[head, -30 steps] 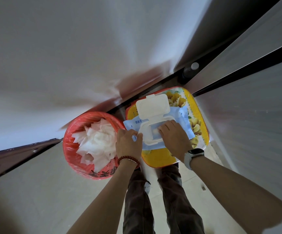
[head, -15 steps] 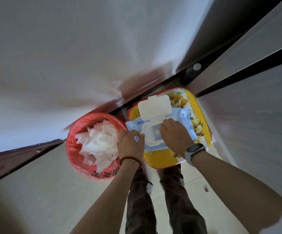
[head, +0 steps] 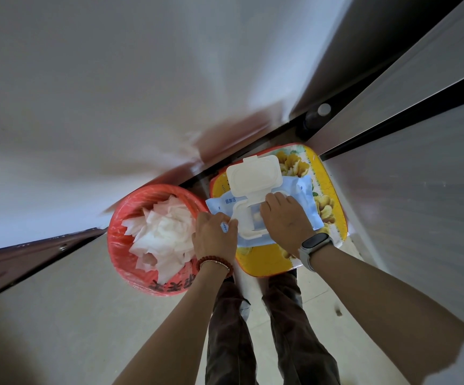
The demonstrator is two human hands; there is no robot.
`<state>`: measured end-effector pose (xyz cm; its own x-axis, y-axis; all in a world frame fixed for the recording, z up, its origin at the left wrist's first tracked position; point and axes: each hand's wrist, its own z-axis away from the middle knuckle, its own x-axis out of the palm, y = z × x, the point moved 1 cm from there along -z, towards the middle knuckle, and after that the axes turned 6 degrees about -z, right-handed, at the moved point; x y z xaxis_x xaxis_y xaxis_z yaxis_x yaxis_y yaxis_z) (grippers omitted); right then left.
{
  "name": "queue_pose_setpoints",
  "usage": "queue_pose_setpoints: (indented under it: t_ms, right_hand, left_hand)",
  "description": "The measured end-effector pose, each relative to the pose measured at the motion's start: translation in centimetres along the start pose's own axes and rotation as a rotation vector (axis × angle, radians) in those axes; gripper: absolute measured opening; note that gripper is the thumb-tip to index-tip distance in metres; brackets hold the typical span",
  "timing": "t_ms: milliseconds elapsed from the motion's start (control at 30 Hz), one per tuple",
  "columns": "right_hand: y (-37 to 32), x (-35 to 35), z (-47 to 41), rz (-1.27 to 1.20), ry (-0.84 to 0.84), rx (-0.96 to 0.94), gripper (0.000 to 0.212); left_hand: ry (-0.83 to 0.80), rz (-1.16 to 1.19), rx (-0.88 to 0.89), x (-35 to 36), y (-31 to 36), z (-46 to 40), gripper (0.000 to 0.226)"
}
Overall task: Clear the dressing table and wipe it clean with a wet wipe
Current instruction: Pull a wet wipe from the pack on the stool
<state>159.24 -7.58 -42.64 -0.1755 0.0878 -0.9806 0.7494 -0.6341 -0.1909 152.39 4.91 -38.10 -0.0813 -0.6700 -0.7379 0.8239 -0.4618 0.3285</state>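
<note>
A blue wet wipe pack [head: 306,201] lies on a yellow flowered stool [head: 269,262] with its white flip lid [head: 253,177] standing open. My left hand [head: 215,236] grips the pack's near-left edge, thumb over the blue film. My right hand [head: 286,220] rests on the pack with its fingertips at the opening, where a bit of white wipe shows. Whether those fingers pinch a wipe is hidden. The dressing table is not in view.
A red bin [head: 122,243] full of used white wipes [head: 164,232] stands on the floor just left of the stool. A white wall rises behind, grey cabinet panels [head: 420,204] stand on the right, and my legs [head: 253,329] are below the stool.
My right hand has slid slightly across the pack's opening; my left hand keeps its grip on the edge. The view has shifted a little.
</note>
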Motion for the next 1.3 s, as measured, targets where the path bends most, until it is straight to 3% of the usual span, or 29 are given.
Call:
queue_pose_setpoints:
  t_ms: [167,300,400,500,600,667,767,867,1033,1200,1300]
  right_hand:
    - [0.5,-1.3,0.7,-0.036,-0.142,-0.059,0.024]
    - [1.1,-3.3,3.3,-0.243,-0.098,-0.162,0.024]
    - [1.7,-5.2,2.9,-0.741,0.010,0.258,0.024]
    - [2.1,-6.5,1.4,-1.037,0.184,0.740,0.016]
    - [2.3,-8.2,-0.1,-1.327,0.269,0.938,0.018]
    - [3.5,-10.5,-0.8,-1.571,0.445,1.007,0.021]
    - [5.3,-14.1,-0.8,-1.441,0.613,0.957,0.015]
    - [4.0,-17.3,-0.2,-1.221,0.456,0.839,0.011]
    - [-1.1,-24.0,1.6,-1.351,0.103,0.673,0.014]
    - [-7.4,-31.6,3.4,-1.441,-0.087,0.462,0.017]
    - [-10.3,-34.3,3.4,-1.496,-0.107,0.456,0.016]
  left_hand:
    - [0.002,0.032,-0.020,0.1,-0.2,0.0,0.016]
    - [-0.004,0.020,-0.018,0.2,-0.2,-0.4,0.015]
    - [0.001,0.016,-0.018,0.2,-0.3,-0.4,0.015]
    - [-0.005,-0.007,-0.025,0.0,-0.2,-0.3,0.015]
    - [-0.042,-0.018,-0.023,-0.2,-0.3,-0.1,0.016]
    - [-0.096,-0.038,-0.025,-0.8,-0.1,0.2,0.021]
    - [-0.159,0.040,-0.019,-2.6,0.5,1.7,0.049]
    - [-0.142,0.177,0.008,-5.7,1.5,4.0,0.061]
    - [-0.249,0.700,0.009,-14.0,5.1,10.9,0.015]
    - [-0.362,0.979,-0.084,-20.8,6.0,17.3,0.018]
    - [-0.210,1.049,-0.078,-24.3,4.9,21.0,0.016]
